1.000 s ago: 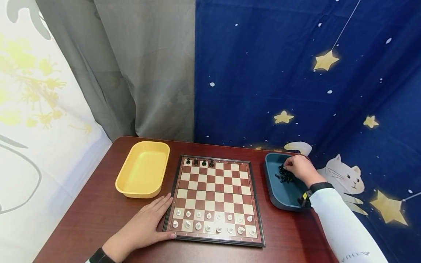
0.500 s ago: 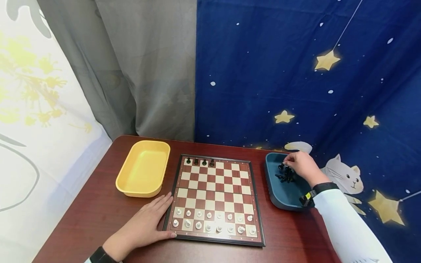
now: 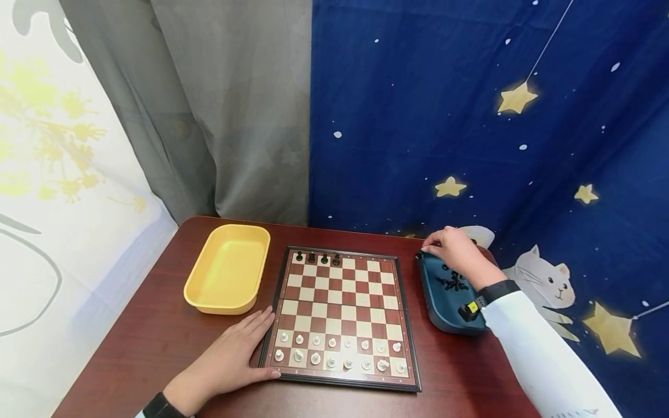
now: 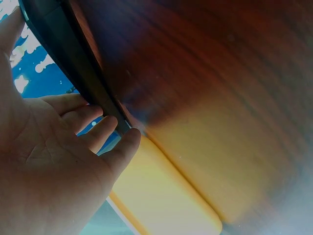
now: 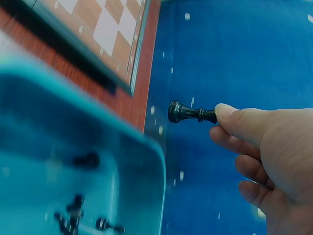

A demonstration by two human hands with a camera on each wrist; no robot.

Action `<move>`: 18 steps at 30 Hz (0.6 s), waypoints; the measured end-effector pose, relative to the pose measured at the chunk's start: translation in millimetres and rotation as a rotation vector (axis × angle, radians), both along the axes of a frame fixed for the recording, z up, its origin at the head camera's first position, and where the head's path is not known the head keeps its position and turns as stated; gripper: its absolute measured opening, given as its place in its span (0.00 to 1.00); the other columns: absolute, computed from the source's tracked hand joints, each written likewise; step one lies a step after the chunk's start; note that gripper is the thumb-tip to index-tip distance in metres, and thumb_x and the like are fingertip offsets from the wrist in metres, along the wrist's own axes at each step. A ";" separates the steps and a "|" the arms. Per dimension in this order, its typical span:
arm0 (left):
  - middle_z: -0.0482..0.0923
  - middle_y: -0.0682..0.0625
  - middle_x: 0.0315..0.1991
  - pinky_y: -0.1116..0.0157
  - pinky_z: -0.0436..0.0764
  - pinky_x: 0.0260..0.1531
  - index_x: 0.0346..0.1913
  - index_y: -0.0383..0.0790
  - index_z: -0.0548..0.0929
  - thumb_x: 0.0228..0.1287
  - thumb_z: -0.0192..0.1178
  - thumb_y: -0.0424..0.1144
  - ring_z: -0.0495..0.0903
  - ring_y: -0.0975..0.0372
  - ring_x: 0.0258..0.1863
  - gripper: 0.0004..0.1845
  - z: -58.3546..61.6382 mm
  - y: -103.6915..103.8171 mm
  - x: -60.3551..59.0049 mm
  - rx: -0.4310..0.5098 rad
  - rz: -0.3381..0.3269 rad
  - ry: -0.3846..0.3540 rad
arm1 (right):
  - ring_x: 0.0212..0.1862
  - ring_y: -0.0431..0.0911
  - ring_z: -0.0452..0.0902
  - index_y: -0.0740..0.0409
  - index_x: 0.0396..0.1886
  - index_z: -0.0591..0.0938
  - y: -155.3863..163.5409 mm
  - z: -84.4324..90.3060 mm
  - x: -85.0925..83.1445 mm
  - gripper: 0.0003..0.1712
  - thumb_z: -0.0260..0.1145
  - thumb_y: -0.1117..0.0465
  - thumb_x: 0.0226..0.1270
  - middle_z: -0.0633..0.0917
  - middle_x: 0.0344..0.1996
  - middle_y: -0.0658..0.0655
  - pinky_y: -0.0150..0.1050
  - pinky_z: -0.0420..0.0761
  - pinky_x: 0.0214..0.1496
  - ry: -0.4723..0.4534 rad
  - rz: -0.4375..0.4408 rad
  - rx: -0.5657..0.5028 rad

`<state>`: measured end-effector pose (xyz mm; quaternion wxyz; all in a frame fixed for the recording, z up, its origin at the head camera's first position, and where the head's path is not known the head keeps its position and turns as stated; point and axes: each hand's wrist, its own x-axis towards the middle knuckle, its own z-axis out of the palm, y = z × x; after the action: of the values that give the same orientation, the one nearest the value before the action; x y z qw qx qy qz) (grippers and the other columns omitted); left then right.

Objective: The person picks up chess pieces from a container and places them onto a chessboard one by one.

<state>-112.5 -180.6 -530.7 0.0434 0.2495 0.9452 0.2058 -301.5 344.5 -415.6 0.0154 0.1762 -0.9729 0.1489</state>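
A chessboard [image 3: 340,316] lies in the middle of the table, with white pieces [image 3: 340,351] filling its near rows and several black pieces [image 3: 317,257] along its far edge. My right hand [image 3: 450,248] hovers over the far left corner of the dark teal tray [image 3: 436,299] and pinches a black chess piece [image 5: 188,113] by its top. More black pieces [image 3: 452,283] lie in that tray. My left hand [image 3: 233,354] rests flat on the table, fingers [image 4: 105,132] straight against the board's near left edge [image 4: 73,63].
A yellow tray [image 3: 228,269] stands left of the board. The dark wooden table [image 3: 151,342] ends at grey and star-printed blue curtains [image 3: 470,116] behind. A cat print shows on the fabric at the right.
My right hand has risen out of the teal tray's pile and moved left to its far left corner, now holding one black piece. The left hand has stayed put.
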 end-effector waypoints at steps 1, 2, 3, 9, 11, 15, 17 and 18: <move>0.65 0.39 0.85 0.34 0.72 0.74 0.84 0.34 0.68 0.62 0.69 0.78 0.65 0.41 0.83 0.62 -0.5 -0.1 0.1 0.000 0.000 0.001 | 0.42 0.52 0.81 0.59 0.44 0.95 -6.8 0.3 -1.6 0.06 0.73 0.63 0.79 0.92 0.40 0.56 0.49 0.83 0.42 -0.005 0.005 0.003; 0.65 0.39 0.85 0.34 0.72 0.74 0.84 0.34 0.68 0.62 0.69 0.78 0.65 0.41 0.83 0.62 -0.7 0.0 0.1 0.001 0.001 0.001 | 0.43 0.52 0.81 0.58 0.44 0.95 -13.7 0.4 -3.3 0.06 0.73 0.62 0.79 0.92 0.40 0.56 0.50 0.83 0.42 -0.010 0.010 0.010; 0.65 0.39 0.85 0.34 0.72 0.74 0.84 0.34 0.68 0.62 0.69 0.78 0.65 0.41 0.82 0.62 -1.1 0.0 0.0 0.002 0.000 0.002 | 0.43 0.52 0.81 0.58 0.44 0.95 -20.4 0.2 -5.5 0.06 0.74 0.62 0.79 0.92 0.40 0.56 0.50 0.83 0.43 -0.011 0.017 0.019; 0.64 0.40 0.85 0.35 0.72 0.74 0.84 0.34 0.68 0.62 0.67 0.80 0.65 0.41 0.83 0.63 -2.9 -1.0 0.4 0.002 0.003 0.000 | 0.46 0.52 0.82 0.54 0.43 0.96 -63.3 -3.9 -18.6 0.05 0.75 0.61 0.78 0.92 0.39 0.52 0.52 0.83 0.48 -0.005 0.071 0.054; 0.64 0.41 0.86 0.35 0.72 0.74 0.84 0.35 0.68 0.62 0.67 0.80 0.65 0.41 0.83 0.63 -3.2 -1.1 0.8 0.003 0.004 0.000 | 0.46 0.51 0.82 0.53 0.44 0.96 -76.8 -5.5 -21.5 0.05 0.76 0.60 0.78 0.92 0.39 0.51 0.52 0.83 0.49 -0.010 0.096 0.055; 0.63 0.41 0.86 0.35 0.72 0.74 0.85 0.35 0.68 0.62 0.66 0.81 0.65 0.42 0.83 0.63 -3.3 -0.9 0.5 0.004 0.005 0.001 | 0.48 0.52 0.85 0.52 0.44 0.96 -100.3 -9.3 -28.2 0.05 0.75 0.59 0.78 0.93 0.40 0.50 0.55 0.82 0.66 -0.021 0.154 0.059; 0.63 0.41 0.86 0.36 0.72 0.74 0.85 0.35 0.68 0.62 0.66 0.81 0.65 0.42 0.83 0.63 -3.4 -0.9 0.2 0.000 0.006 0.001 | 0.48 0.52 0.87 0.51 0.44 0.96 -110.1 -11.5 -31.3 0.05 0.75 0.59 0.78 0.93 0.40 0.50 0.57 0.77 0.75 -0.027 0.178 0.063; 0.63 0.42 0.86 0.36 0.72 0.74 0.85 0.35 0.68 0.62 0.66 0.81 0.65 0.42 0.83 0.63 -3.4 -1.0 0.0 -0.002 0.007 0.001 | 0.49 0.51 0.87 0.51 0.44 0.96 -114.4 -12.8 -32.7 0.05 0.75 0.59 0.78 0.93 0.40 0.49 0.57 0.76 0.76 -0.031 0.185 0.066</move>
<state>-112.5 -181.5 -534.0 0.0427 0.2464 0.9463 0.2050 -334.1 230.0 -428.4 -0.0195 0.2634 -0.9570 0.1201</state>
